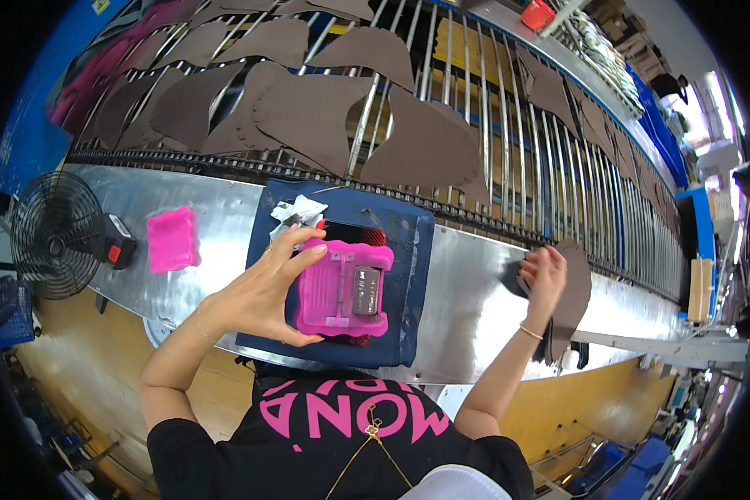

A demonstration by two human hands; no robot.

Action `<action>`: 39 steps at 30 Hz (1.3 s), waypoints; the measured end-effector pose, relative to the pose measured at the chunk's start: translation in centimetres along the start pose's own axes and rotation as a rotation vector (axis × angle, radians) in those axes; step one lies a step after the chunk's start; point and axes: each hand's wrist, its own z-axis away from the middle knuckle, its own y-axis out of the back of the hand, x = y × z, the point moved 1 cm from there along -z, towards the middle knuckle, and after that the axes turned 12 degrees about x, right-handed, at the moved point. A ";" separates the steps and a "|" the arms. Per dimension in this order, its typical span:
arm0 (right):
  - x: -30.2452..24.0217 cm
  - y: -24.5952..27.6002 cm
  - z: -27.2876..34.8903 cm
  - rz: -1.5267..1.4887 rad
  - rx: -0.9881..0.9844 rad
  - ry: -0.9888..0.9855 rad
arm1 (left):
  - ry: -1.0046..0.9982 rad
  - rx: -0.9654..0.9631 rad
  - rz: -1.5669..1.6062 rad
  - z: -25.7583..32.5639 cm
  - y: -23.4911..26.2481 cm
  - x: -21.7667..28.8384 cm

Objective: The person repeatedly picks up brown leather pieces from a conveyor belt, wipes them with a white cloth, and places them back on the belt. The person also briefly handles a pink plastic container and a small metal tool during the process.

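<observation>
Left hand [262,292]: fingers spread wide and curled round the left edge of a pink plastic block [344,289], thumb below, index over the top edge. Firm clasp, not a fist. The block lies flat on a dark blue pad [408,242], with a grey metal insert showing at its 3 o'clock side.

To press well here, judged from the pose: keep the block square on the pad and bear down evenly, with the fingertips clear of its underside.

Right hand [544,275]: fingers bent over a dark brown cut piece [577,292], pinching its upper edge at the surface's far rim. Closed on the piece.

Outward: crumpled white paper [298,210] at 11 o'clock of the block. A second pink pad [172,239] lies at 9 o'clock on the metal surface [467,292], with a black fan [54,235] beyond it. At 12 o'clock, a roller rack [475,100] carries many brown cut pieces.
</observation>
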 end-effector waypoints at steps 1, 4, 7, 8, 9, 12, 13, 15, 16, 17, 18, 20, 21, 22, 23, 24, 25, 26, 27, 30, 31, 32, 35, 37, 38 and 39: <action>1.0 3.1 -1.0 0.049 0.076 0.045 | -0.009 -0.001 -0.006 -0.3 0.0 0.3; 3.5 11.2 -2.9 0.448 0.358 0.271 | -0.059 0.009 -0.102 -1.8 0.3 1.4; 4.0 14.9 -1.8 0.810 0.500 0.297 | -0.104 0.000 -0.171 -3.0 0.3 2.6; 5.4 16.8 -2.1 1.008 0.495 0.371 | -0.125 -0.008 -0.188 -3.4 0.3 2.9; 6.0 17.2 -1.8 1.015 0.506 0.358 | -0.127 -0.018 -0.203 -3.7 0.3 3.1; 7.6 18.0 -1.6 1.047 0.469 0.242 | -0.127 -0.047 -0.241 -4.3 0.3 3.8; 8.0 18.2 -1.7 1.092 0.478 0.220 | -0.123 -0.056 -0.247 -4.5 0.3 4.0; 8.3 18.5 -1.9 1.181 0.495 0.173 | -0.120 -0.067 -0.257 -4.8 0.3 4.4; 8.4 18.6 -2.0 1.204 0.506 0.169 | -0.121 -0.069 -0.260 -5.0 0.2 4.5; 8.4 18.6 -1.9 1.223 0.516 0.121 | -0.122 -0.072 -0.263 -5.1 0.3 4.5; 6.9 17.2 -1.6 1.238 0.512 0.083 | -0.107 -0.072 -0.278 -4.9 0.4 4.7; 6.5 17.4 -1.8 1.256 0.530 0.018 | -0.103 -0.081 -0.285 -5.0 0.4 4.8; 6.8 18.1 -2.3 1.247 0.498 0.007 | -0.108 -0.091 -0.287 -5.1 0.4 4.9; 7.0 18.6 -2.8 1.237 0.467 -0.004 | -0.112 -0.102 -0.290 -5.2 0.4 4.9; 7.2 19.0 -3.1 1.227 0.435 -0.015 | -0.116 -0.112 -0.293 -5.3 0.4 5.0; 7.2 19.3 -3.4 1.227 0.413 -0.007 | -0.118 -0.122 -0.302 -5.4 0.3 5.0; 7.5 19.6 -3.7 1.218 0.414 0.016 | -0.119 -0.133 -0.310 -5.5 0.3 5.1; 7.9 19.9 -4.0 1.208 0.416 0.039 | -0.120 -0.143 -0.318 -5.6 0.3 5.1; 8.1 20.0 -4.1 1.201 0.416 0.065 | -0.117 -0.147 -0.320 -5.7 0.3 5.2; 8.2 20.1 -4.3 1.146 0.413 0.081 | -0.110 -0.157 -0.323 -5.8 0.3 5.3; 8.1 19.9 -4.2 1.148 0.419 0.094 | -0.109 -0.160 -0.324 -5.8 0.3 5.3; 8.0 19.7 -4.0 1.149 0.424 0.107 | -0.109 -0.162 -0.325 -5.8 0.3 5.3; 8.0 19.9 -4.2 1.155 0.416 0.107 | -0.126 -0.154 -0.318 -5.9 0.4 5.2; 7.7 19.6 -4.1 1.174 0.415 0.125 | -0.123 -0.158 -0.332 -5.8 0.4 5.1; 7.4 19.4 -3.8 1.192 0.424 0.150 | -0.121 -0.159 -0.340 -5.7 0.4 5.1; 7.0 19.2 -3.7 1.210 0.434 0.176 | -0.120 -0.159 -0.337 -5.7 0.4 5.1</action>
